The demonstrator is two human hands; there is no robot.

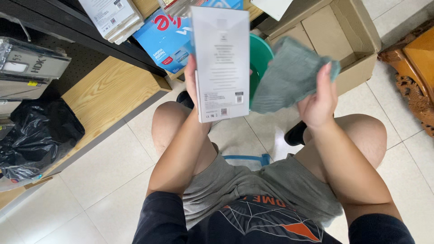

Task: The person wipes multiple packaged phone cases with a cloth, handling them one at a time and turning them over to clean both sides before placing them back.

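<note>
Pale floor tiles (113, 180) spread under a seated person whose bare knees frame the view, with a blue stool edge (246, 159) showing between the thighs. Just above the knees, the left hand (192, 86) is clamped on the lower left edge of a flat white box (220, 63), held upright with its printed back toward the camera; only the fingertips and thumb side show, the rest being hidden behind the box. Beside it the right hand (318, 99) is closed on a grey-green cloth (289, 74), which hangs bunched just beside the box's right edge, perhaps brushing it. Behind the box and cloth sits a green basin (261, 56), partly covered. Farther off stand an open cardboard carton (350, 40), a blue printed package (167, 40), and a wooden shelf (106, 92) with a black plastic bag (38, 135).
</note>
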